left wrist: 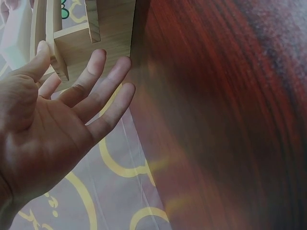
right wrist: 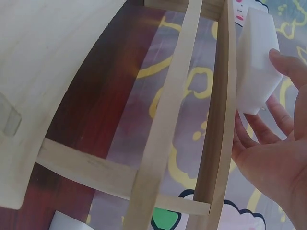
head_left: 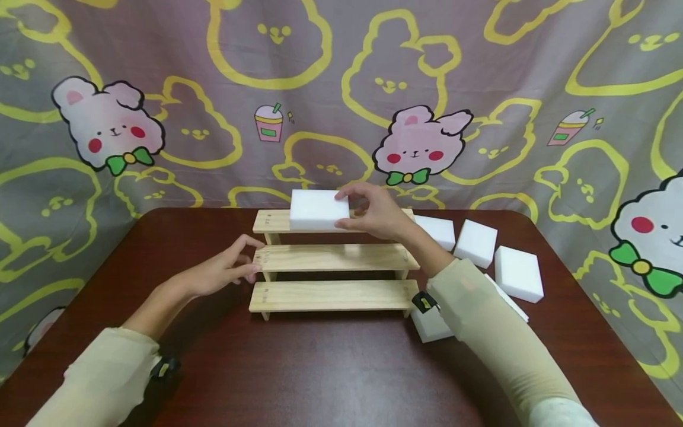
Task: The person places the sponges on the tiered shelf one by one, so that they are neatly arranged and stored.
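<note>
A three-tier wooden stand (head_left: 336,259) rises in steps on the table. At its left end, my left hand (head_left: 226,267) pinches the middle shelf between thumb and index finger; the left wrist view shows the other fingers (left wrist: 108,91) spread loosely beside the stand's side. On the top shelf (head_left: 269,221), left of its middle, a white foam block (head_left: 319,207) lies flat. My right hand (head_left: 376,210) grips that block by its right end. In the right wrist view the thumb lies on one face of the block (right wrist: 259,57), with fingertips around its lower end.
Several more white blocks (head_left: 519,274) lie on the dark red table (head_left: 320,373) right of the stand, one partly under my right sleeve (head_left: 485,320). A thin white piece (head_left: 509,299) lies among them. Behind the table hangs a patterned curtain (head_left: 320,89).
</note>
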Available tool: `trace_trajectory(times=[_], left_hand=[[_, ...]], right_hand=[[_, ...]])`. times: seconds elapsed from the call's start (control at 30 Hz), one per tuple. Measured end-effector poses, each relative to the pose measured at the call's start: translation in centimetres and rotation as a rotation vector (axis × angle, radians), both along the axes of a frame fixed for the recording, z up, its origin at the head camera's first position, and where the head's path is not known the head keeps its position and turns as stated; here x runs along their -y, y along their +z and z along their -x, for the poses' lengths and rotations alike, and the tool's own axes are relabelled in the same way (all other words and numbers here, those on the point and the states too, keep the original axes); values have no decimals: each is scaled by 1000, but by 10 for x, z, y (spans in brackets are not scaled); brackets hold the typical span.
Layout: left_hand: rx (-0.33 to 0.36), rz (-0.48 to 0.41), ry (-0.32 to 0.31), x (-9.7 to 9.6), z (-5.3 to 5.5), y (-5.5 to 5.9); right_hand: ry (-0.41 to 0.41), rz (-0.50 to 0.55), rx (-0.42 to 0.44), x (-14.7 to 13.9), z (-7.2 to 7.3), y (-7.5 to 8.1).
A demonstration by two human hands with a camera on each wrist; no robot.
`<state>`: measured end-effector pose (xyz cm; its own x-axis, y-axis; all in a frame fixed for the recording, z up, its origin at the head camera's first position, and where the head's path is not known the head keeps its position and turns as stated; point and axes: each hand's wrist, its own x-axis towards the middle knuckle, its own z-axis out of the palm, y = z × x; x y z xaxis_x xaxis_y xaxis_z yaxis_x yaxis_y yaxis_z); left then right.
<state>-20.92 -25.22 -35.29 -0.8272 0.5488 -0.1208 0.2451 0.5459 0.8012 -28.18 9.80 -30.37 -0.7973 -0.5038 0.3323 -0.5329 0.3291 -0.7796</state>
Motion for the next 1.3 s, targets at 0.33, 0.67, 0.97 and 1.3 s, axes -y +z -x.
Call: trace_trajectory(times=[0.33, 0.67, 0.97, 1.3], left_hand=[[-1, 14, 7, -1, 1, 2], [6, 2, 9, -3, 1, -1], [-2, -6, 12, -3, -2, -3], [-15, 13, 11, -1, -4, -6]], right_hand=[[28, -1, -4, 9, 5, -1], [17, -33, -5, 20, 10, -4], [8, -77, -12, 26, 10, -6], [-19, -111, -37, 28, 8, -11]])
